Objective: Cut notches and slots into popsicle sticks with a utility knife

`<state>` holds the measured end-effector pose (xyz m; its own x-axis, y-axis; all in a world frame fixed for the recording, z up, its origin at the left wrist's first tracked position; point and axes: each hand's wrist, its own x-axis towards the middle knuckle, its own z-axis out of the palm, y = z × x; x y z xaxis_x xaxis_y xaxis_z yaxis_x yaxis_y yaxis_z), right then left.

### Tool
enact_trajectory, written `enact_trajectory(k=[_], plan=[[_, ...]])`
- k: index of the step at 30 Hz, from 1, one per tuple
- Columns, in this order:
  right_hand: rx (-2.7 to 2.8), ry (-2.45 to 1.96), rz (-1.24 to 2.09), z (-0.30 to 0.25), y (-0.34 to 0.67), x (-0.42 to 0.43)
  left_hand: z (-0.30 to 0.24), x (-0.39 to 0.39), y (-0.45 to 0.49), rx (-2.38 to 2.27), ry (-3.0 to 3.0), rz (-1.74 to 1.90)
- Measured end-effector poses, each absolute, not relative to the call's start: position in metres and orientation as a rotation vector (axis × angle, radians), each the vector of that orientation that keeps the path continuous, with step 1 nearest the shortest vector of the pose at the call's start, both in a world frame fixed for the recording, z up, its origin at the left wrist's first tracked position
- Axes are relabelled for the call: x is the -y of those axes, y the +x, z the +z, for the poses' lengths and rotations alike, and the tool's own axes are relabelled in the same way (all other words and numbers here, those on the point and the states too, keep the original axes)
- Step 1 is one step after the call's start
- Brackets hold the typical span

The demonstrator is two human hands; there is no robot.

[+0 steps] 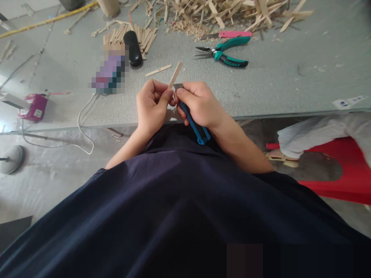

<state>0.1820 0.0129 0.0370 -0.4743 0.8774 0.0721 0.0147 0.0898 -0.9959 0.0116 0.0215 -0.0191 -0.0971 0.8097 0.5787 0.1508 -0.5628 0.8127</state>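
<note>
One wooden stick (175, 74) is pinched between thumb and fingers of my left hand (153, 106), over the near edge of the surface (278, 79), while I steer from afar; its rounded free end points toward the far side, and its lower end disappears among the fingers. My right hand (199, 101) is wrapped round a blue-trimmed utility knife (195, 126), thumb up by the grey blade (177, 86), the handle slanting back past the near edge toward the dark shirt (185, 185). I judge the step in hand to be trimming or notching that stick, since the blade lies right beside it; whether steel and wood actually touch I cannot tell from this view. As I read it, the next move calls for a firm left pinch, a short controlled stroke from the right, and the left fingertips kept out of the blade's path, because thin wood like this could split or twist. Farther in from the near edge, ahead of the left hand, a loose stick (158, 70) lies flat, and beyond it to the left a black case (133, 48) lies among a spread of sticks (115, 36). Ahead of the right hand are green-handled pliers (215, 50), then a pink-handled tool (234, 34), with shavings (187, 29) and a heap of sticks (249, 11) toward the far side.
</note>
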Motion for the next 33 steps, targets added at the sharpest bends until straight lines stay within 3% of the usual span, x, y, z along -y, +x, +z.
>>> enact_trajectory(k=[12, 33], plan=[[1.698, -0.953, 1.303, 0.033, 0.176, -0.009, -0.025, -0.022, 0.008, -1.021, 1.716, 1.756], [1.588, -0.868, 1.524, 0.036, 0.188, -0.016, -0.025, -0.038, -0.001, -1.037, 1.579, 1.513]])
